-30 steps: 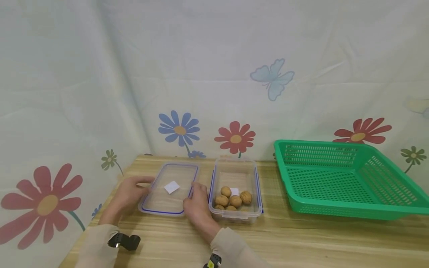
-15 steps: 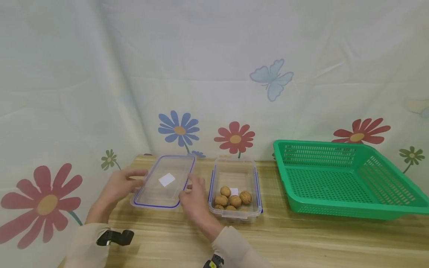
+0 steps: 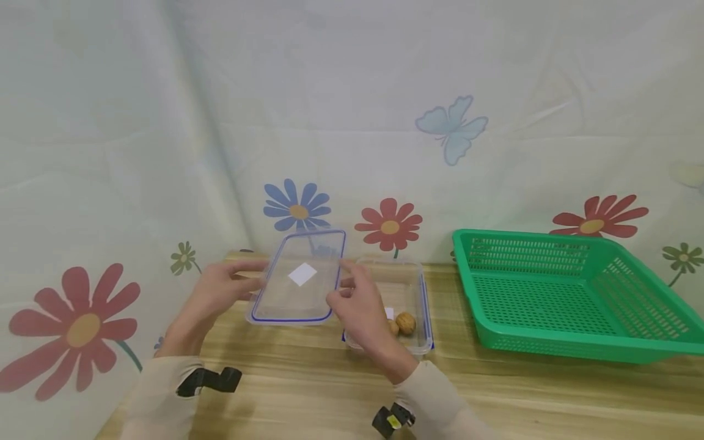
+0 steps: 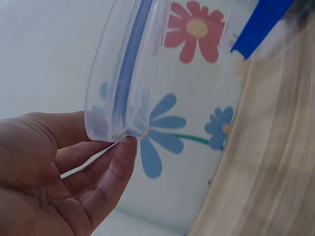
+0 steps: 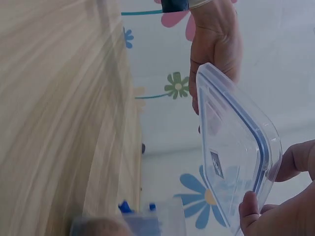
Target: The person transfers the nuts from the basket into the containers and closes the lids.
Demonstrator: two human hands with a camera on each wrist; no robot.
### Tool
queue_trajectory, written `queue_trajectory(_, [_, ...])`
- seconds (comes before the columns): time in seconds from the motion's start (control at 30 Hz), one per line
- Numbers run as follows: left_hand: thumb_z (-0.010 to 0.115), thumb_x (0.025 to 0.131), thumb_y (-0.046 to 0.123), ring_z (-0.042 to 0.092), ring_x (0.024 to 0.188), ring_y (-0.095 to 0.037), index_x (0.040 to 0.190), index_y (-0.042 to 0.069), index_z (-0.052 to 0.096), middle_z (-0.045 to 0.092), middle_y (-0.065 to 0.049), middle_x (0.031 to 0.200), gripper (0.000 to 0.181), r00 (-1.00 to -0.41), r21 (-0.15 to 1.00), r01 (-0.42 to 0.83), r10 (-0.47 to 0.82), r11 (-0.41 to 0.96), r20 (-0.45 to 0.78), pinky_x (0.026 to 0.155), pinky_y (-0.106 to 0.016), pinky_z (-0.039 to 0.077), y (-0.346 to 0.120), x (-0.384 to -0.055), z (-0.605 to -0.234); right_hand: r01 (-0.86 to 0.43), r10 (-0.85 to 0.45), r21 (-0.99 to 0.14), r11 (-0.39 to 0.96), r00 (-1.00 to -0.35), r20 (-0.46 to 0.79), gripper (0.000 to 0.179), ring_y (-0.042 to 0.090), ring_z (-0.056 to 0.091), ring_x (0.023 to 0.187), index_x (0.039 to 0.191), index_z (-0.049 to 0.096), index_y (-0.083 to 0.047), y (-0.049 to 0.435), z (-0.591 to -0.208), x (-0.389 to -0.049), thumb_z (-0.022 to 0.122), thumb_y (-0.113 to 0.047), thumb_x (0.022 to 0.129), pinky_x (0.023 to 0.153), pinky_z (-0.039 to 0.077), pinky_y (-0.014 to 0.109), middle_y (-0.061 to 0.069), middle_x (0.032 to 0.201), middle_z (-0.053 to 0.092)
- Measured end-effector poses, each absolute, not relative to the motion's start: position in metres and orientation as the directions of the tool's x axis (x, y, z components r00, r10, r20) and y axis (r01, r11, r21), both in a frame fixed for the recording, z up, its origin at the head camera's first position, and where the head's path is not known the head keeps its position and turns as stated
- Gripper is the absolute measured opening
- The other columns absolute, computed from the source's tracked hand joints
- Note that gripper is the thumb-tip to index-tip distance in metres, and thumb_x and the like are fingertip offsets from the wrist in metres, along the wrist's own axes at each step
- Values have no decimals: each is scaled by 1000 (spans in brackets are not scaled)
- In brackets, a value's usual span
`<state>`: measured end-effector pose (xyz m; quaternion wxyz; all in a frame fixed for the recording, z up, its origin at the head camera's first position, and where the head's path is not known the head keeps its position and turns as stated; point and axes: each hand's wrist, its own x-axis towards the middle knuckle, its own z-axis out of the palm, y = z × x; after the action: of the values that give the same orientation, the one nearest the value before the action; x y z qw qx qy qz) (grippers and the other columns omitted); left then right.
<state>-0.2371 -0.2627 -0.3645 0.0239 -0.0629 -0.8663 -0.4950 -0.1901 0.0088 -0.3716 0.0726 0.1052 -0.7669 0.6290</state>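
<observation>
A clear plastic lid [image 3: 286, 296] with a blue sealing ring and a white label is held up off the table between both hands. My left hand [image 3: 220, 293] pinches its left edge; in the left wrist view the thumb and fingers [image 4: 120, 162] grip the rim. On the other side my right hand [image 3: 360, 302] pinches the lid's right edge, also visible in the right wrist view. Beneath and behind the right hand stands a clear plastic container [image 3: 426, 305] with blue clips. Walnuts [image 3: 406, 323] lie inside, some hidden by that hand.
A large green plastic basket [image 3: 473, 305] stands at the right on the wooden table [image 3: 308, 391]. Behind the table hangs a white cloth [image 3: 352, 91] printed with flowers and a butterfly.
The lid has been lifted from the table, first slightly left and up, then right toward the container. Both hands moved with it, and the right hand now covers part of the container.
</observation>
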Motion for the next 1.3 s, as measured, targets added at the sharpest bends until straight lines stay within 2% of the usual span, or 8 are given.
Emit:
queue_trajectory(0.17, [76,99,19,76,102,-31,142,4,67,58,-21,149,46,-990,853,142,70,503,124,96,-51,59,-240,-237,-358,-235,-59,-949,209,-972,227,62,34,64,117,155,51,-5,32,-369,-191,66,-4,94,92,60,42,19,139,54])
queue_trajectory(0.27, [75,99,18,76,103,-32,142,4,67,62,-20,146,46,-988,867,153,69,474,136,100,-55,55,-227,-237,-356,-231,-43,-949,216,-973,227,62,34,63,116,154,52,-4,44,-368,-191,65,-3,94,89,60,40,19,140,53])
queue_trajectory(0.4, [76,99,14,75,103,-33,142,2,67,66,-19,142,46,-984,897,177,72,405,161,100,-53,56,-212,-237,-354,-236,-39,-947,218,-972,233,62,34,63,116,154,51,-2,59,-364,-189,63,-2,93,84,58,36,21,141,53])
queue_trajectory(0.63, [76,99,13,75,102,-31,142,4,67,67,-17,140,45,-972,906,233,105,353,209,98,-50,57,-188,-239,-354,-232,-21,-955,186,-972,232,63,37,64,121,154,51,-1,84,-351,-188,59,3,92,88,55,32,21,150,49])
queue_trajectory(0.7, [76,99,14,75,101,-30,141,5,68,69,-17,136,44,-971,907,240,107,345,215,98,-50,57,-180,-240,-354,-223,-7,-954,198,-974,227,63,37,65,122,155,51,-2,92,-347,-188,60,2,93,88,55,32,21,148,52])
queue_trajectory(0.93, [77,96,9,72,112,-33,140,4,69,69,-17,137,45,-968,938,241,125,251,216,102,-50,56,-157,-245,-351,-145,35,-943,301,-986,162,61,35,62,131,158,49,-9,116,-340,-184,61,-6,98,96,54,41,23,142,63])
queue_trajectory(1.17, [77,94,7,69,118,-35,141,3,67,68,-17,137,48,-970,964,220,141,151,199,112,-54,46,-142,-247,-351,-126,36,-954,272,-989,141,60,34,58,134,158,48,-5,129,-339,-189,59,-7,100,107,49,47,17,154,54])
queue_trajectory(1.3, [75,97,9,71,112,-33,139,3,68,70,-18,133,44,-969,969,220,135,110,205,110,-54,48,-137,-248,-354,-106,23,-955,278,-993,117,59,34,56,136,159,47,-6,134,-337,-190,58,-10,102,111,46,50,15,157,52])
